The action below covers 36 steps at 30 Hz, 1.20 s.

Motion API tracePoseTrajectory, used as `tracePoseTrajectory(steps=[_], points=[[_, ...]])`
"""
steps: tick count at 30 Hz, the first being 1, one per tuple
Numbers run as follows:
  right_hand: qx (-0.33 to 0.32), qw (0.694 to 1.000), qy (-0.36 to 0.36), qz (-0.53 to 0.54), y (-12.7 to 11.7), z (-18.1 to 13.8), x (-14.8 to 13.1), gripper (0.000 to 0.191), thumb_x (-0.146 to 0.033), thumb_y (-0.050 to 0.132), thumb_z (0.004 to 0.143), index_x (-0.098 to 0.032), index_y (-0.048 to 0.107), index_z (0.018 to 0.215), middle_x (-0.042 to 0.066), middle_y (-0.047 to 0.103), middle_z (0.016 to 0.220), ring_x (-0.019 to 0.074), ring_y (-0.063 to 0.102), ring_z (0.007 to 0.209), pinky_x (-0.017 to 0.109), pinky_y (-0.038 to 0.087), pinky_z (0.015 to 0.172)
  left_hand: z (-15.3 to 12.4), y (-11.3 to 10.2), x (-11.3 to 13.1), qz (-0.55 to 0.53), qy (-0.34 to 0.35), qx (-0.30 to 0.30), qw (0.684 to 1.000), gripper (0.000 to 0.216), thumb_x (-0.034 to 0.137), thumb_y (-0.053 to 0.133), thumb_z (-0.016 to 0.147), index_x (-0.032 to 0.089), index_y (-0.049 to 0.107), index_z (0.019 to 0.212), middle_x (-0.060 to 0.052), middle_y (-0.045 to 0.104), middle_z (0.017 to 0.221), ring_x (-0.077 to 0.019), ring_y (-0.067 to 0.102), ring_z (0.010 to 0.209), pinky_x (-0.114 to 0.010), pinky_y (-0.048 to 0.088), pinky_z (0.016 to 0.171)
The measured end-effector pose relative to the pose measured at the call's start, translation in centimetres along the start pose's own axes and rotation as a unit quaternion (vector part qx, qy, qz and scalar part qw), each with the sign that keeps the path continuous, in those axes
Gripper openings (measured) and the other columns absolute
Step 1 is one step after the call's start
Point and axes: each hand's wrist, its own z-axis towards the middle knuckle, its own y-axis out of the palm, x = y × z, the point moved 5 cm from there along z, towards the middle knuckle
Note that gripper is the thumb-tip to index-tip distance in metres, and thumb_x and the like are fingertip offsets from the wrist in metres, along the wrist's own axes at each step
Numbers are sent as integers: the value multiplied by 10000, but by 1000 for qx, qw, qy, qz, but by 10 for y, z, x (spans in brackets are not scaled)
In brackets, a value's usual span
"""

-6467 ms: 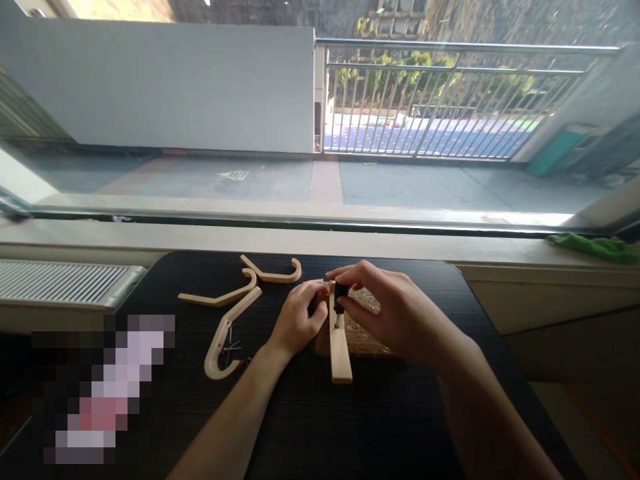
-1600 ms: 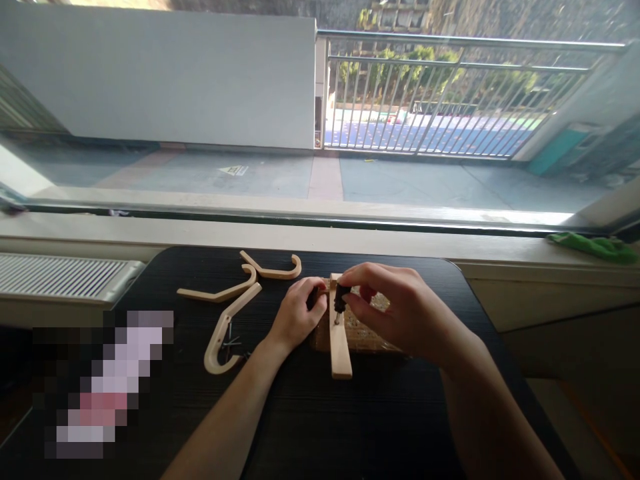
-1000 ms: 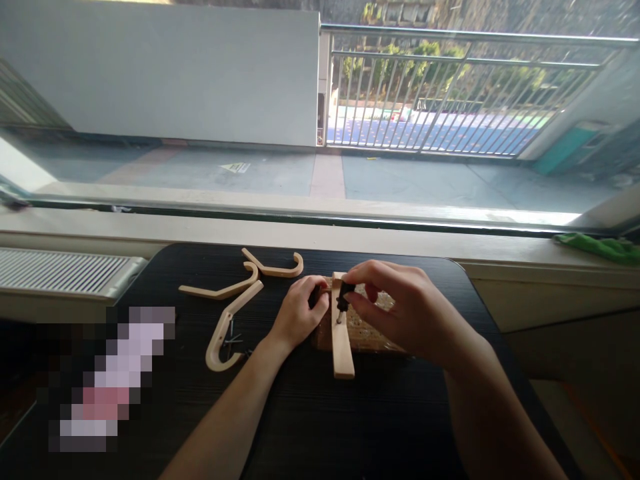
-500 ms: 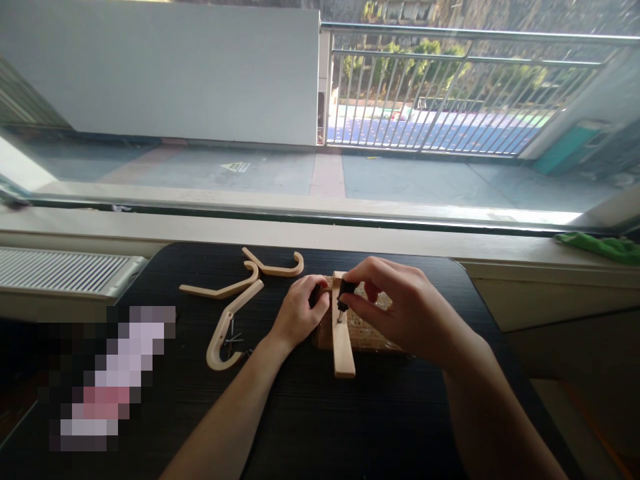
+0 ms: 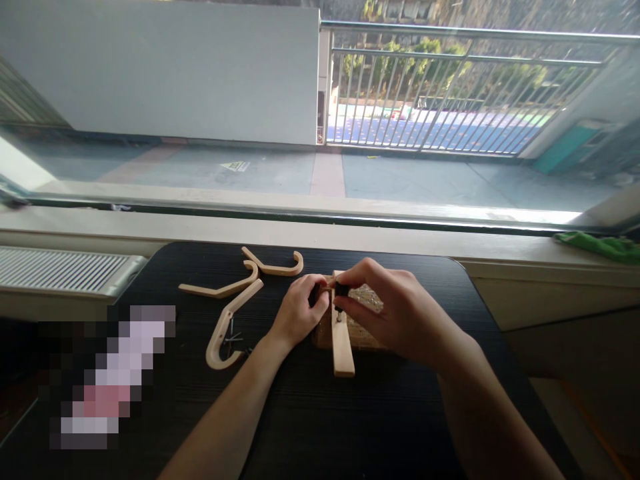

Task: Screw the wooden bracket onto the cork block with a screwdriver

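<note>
Two-handed, clamps the short black screwdriver (image 5: 341, 291) between thumb and fingertips with the right grip (image 5: 395, 307). Arches that wrist above the work, knuckles up, reaching in from the lower right with the forearm slanted forward over the table (image 5: 385, 413). Holds the black handle nearly upright and sets its metal shaft down on the wooden hook (image 5: 343, 353), at a small bright metal spot; too tiny there to read any detail.

Crooks the left grip (image 5: 300, 307) close against the left side of that hook, near its far part, with fingers curled over and thumb bent in below. Cannot tell whether clamped on the wood or merely pressed to it, given the darkness inside the curl. Brings the left forearm in low and slanting from the bottom edge of the view.

Has the wooden hook laid lengthwise over a brown block (image 5: 363, 335) in shiny wrapping, with the near end jutting past the block toward the body.

Further left on the table, has three loose hooks: a farthest one (image 5: 277, 271), a middle one (image 5: 225, 291) with its curl beside the first, and a nearest one (image 5: 219, 327) with dark screws (image 5: 231, 339) at its curve. Beyond the table, faces a pale window sill (image 5: 260, 231) with a green cloth (image 5: 597, 247) at right, and a white radiator (image 5: 65, 270) at left.
</note>
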Motion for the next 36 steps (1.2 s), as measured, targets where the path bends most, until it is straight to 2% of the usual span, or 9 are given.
tracePoseTrajectory(steps=[7,12,16,21,26,28,36], points=[[-21,999,-32,-28,12,1,-2,256,-166,608,894,-242,504,1114,15,698,959,166,669,807,252,460,677,0,1,-4,6,-13,-8,1000,116,150,520,793,185,594,875,-65,670,922,-241,629,961,-423,499,932],[-49,998,-14,-41,21,3,-1,382,-173,616,896,-243,488,1249,22,706,964,174,673,824,259,468,697,-3,3,-5,25,-25,-26,999,188,148,535,792,169,603,965,-83,667,977,-254,626,985,-428,515,912],[-76,997,-5,-12,30,4,1,357,-170,542,941,-233,485,1288,43,712,1000,171,669,801,272,479,706,-4,5,-8,43,-20,-27,998,189,151,520,824,167,614,987,-87,669,983,-253,626,986,-423,520,894],[-27,999,3,20,31,0,9,373,-118,540,922,-221,470,1273,52,703,1034,161,670,831,254,488,720,-2,6,-5,43,15,5,999,198,153,506,863,176,610,1029,-91,690,1006,-249,638,987,-424,506,933],[37,999,2,35,27,-5,17,342,-137,564,911,-210,478,1234,5,684,847,131,641,684,225,485,639,-1,4,0,49,30,14,998,198,189,511,898,173,613,1066,-96,708,1032,-239,649,986,-406,509,938],[49,998,8,31,26,-6,20,335,-148,564,913,-211,474,1230,-4,671,807,130,633,655,229,486,625,-1,4,0,46,30,10,998,200,192,510,904,163,618,1070,-101,713,1032,-235,654,983,-398,516,931],[59,997,34,43,28,-9,31,347,-161,534,925,-214,415,1247,28,683,860,152,663,707,264,503,646,-2,8,-7,60,25,15,998,289,216,510,908,154,618,1169,-130,704,1168,-264,647,1101,-453,488,1022]])
